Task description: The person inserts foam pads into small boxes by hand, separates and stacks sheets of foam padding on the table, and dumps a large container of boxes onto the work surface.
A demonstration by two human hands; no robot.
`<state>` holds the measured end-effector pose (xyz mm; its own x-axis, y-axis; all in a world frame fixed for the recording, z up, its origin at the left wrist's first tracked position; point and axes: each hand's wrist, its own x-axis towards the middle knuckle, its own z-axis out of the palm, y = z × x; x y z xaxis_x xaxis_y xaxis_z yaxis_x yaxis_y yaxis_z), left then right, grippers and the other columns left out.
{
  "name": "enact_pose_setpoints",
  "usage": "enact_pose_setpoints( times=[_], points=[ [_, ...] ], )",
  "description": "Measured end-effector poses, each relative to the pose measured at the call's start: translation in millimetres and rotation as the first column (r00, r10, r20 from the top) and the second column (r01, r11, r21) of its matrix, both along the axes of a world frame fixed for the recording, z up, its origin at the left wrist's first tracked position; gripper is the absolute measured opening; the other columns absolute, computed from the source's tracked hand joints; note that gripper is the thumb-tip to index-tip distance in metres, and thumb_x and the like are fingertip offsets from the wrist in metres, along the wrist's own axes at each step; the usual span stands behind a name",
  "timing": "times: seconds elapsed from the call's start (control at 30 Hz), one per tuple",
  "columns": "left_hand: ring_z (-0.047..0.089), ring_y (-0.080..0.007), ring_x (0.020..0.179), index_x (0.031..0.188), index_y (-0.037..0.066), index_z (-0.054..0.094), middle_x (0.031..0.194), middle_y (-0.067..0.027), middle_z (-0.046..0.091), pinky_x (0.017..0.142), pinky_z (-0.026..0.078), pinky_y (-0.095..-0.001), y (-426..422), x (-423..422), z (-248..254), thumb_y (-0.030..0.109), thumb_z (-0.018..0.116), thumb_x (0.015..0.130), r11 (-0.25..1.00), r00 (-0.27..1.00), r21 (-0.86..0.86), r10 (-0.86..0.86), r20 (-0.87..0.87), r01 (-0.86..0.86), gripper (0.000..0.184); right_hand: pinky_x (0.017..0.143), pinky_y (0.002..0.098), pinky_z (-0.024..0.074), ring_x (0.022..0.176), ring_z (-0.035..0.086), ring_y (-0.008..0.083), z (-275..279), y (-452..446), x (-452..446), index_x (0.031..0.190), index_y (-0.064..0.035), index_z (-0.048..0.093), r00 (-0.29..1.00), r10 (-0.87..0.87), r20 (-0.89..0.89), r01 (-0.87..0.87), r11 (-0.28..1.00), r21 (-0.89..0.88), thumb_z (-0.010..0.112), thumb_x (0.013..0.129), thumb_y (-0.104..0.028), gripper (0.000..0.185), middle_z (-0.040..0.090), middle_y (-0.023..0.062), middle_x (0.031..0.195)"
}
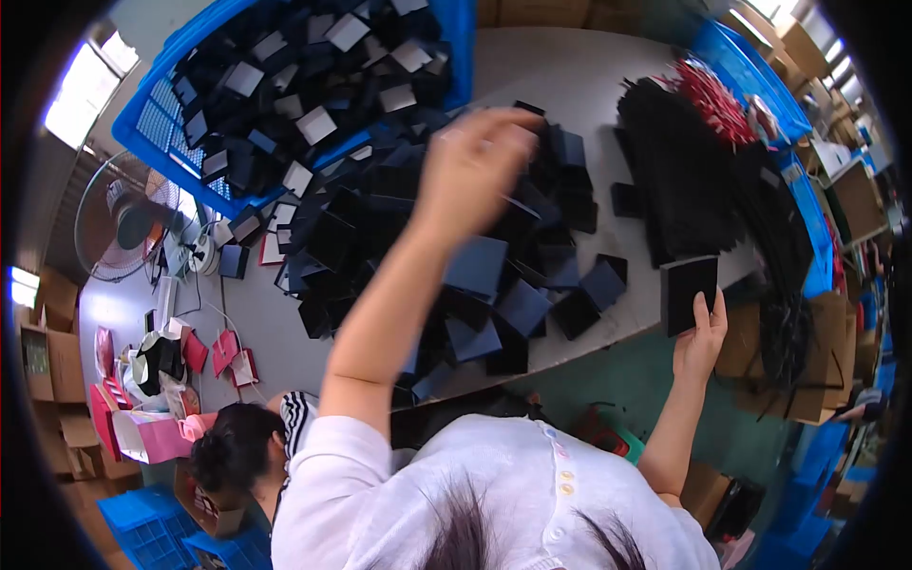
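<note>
My right hand (701, 334) grips a flat black box (688, 293) by its lower right side, near the table's front edge. My left hand (478, 163) is stretched over a heap of dark boxes (475, 268); motion smears its fingers, and I cannot make out whether anything is in them. The heaped boxes are black and dark blue, lying at many angles. A stack of long black items (679, 176) lies beyond the box in my right hand.
A blue crate (461, 57) full of dark boxes stands at the back left. Red-and-white stringy items (714, 103) lie at the back right. A fan (133, 223) is at the left, with small red boxes (225, 351) nearby. Another person (237, 446) is at lower left.
</note>
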<state>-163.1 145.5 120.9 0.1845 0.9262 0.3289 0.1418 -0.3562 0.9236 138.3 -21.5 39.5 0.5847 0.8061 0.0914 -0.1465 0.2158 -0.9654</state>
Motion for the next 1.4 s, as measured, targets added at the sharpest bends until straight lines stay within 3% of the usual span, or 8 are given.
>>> enact_pose_setpoints(
  times=[0.13, 0.27, 0.37, 0.67, 0.87, 1.13, 1.23, 1.4],
  points=[
    [0.064, -0.0170, 0.085, 0.103, 0.001, 0.067, 0.094, -0.0117, 0.068, 0.075, 0.051, -0.0291, 125, -129, -47, 0.026, 0.061, 0.088, 0.903, 0.911, -0.130, 0.399, -0.102, -0.409, 0.030, 0.090, 0.0246, 0.0433, 0.105, 0.054, 0.0111, -11, 34, -35, 0.128, -0.0014, 0.050, 1.000, 0.006, 0.019, -0.005, 0.996, -0.085, 0.058, 0.093, -0.010, 0.037, 0.057, 0.0050, 0.117],
    [0.068, -0.0243, 0.080, 0.104, 0.001, 0.067, 0.096, -0.0160, 0.068, 0.073, 0.055, -0.0318, 178, -91, -71, 0.060, 0.065, 0.072, 0.872, 0.771, -0.419, -0.080, -0.632, -0.253, 0.067, 0.091, 0.0257, 0.0444, 0.107, 0.055, 0.0138, -7, 82, -73, 0.125, -0.0012, 0.051, 0.995, 0.030, 0.091, -0.021, 0.995, -0.100, 0.058, 0.093, -0.012, 0.034, 0.056, 0.0069, 0.119],
    [0.064, -0.0345, 0.100, 0.111, 0.003, 0.066, 0.109, -0.0188, 0.066, 0.089, 0.050, -0.0405, 194, -49, -99, 0.036, 0.062, 0.078, 0.977, 0.376, -0.160, -0.098, -0.921, -0.137, 0.047, 0.086, 0.0235, 0.0450, 0.097, 0.057, 0.0114, 6, 123, -92, 0.122, -0.0005, 0.055, 0.997, -0.027, 0.079, 0.031, 0.998, -0.050, 0.059, 0.092, -0.010, 0.031, 0.061, 0.0063, 0.111],
    [0.061, -0.0310, 0.097, 0.126, 0.008, 0.048, 0.107, -0.0171, 0.058, 0.082, 0.052, -0.0377, 107, -29, -64, 0.020, 0.047, 0.090, 0.986, 0.966, -0.147, -0.115, -0.234, 0.081, 0.038, 0.088, 0.0302, 0.0463, 0.097, 0.062, 0.0194, 28, 202, -143, 0.105, -0.0040, 0.065, 0.801, 0.105, 0.590, -0.101, 0.994, -0.039, 0.068, 0.081, -0.016, 0.027, 0.067, 0.0104, 0.103],
    [0.054, -0.0190, 0.110, 0.137, 0.014, 0.040, 0.128, -0.0108, 0.047, 0.086, 0.051, -0.0295, 50, -10, -75, 0.022, 0.033, 0.102, 0.939, 0.930, -0.331, 0.036, 0.366, 0.094, 0.036, 0.110, 0.0384, 0.0272, 0.134, 0.032, 0.0308, -12, 215, -161, 0.128, -0.0122, 0.052, 0.755, 0.250, 0.606, -0.358, 0.931, 0.063, 0.055, 0.090, -0.016, 0.038, 0.038, 0.0163, 0.139],
    [0.056, -0.0156, 0.089, 0.130, 0.015, 0.041, 0.107, -0.0095, 0.053, 0.074, 0.049, -0.0261, 50, -5, -76, 0.018, 0.067, 0.088, 0.955, 0.995, -0.286, 0.090, 0.039, -0.075, 0.050, 0.112, 0.0411, 0.0243, 0.139, 0.027, 0.0287, -29, 195, -112, 0.141, -0.0091, 0.037, 0.744, 0.408, 0.530, -0.539, 0.834, 0.115, 0.044, 0.098, -0.038, 0.052, 0.031, 0.0147, 0.148],
    [0.061, -0.0197, 0.091, 0.129, 0.016, 0.043, 0.113, -0.0107, 0.053, 0.072, 0.055, -0.0277, 56, -39, -74, 0.017, 0.062, 0.091, 0.924, 0.948, -0.380, 0.162, 0.275, -0.047, 0.043, 0.088, 0.0357, 0.0488, 0.105, 0.061, 0.0248, -102, 190, 1, 0.122, -0.0022, 0.054, 0.835, -0.021, 0.550, 0.203, 0.941, -0.272, 0.061, 0.084, -0.019, 0.042, 0.064, 0.0160, 0.110],
    [0.062, -0.0258, 0.095, 0.133, 0.015, 0.037, 0.116, -0.0148, 0.050, 0.068, 0.059, -0.0346, 53, -67, -68, 0.023, 0.073, 0.078, 0.902, 0.975, -0.425, 0.018, 0.223, 0.081, 0.067, 0.097, 0.0411, 0.0441, 0.117, 0.054, 0.0356, -240, 148, 95, 0.131, -0.0011, 0.046, 0.645, 0.540, 0.540, 0.472, 0.274, -0.838, 0.078, 0.065, -0.045, 0.086, 0.057, 0.0233, 0.123]
  ],
)
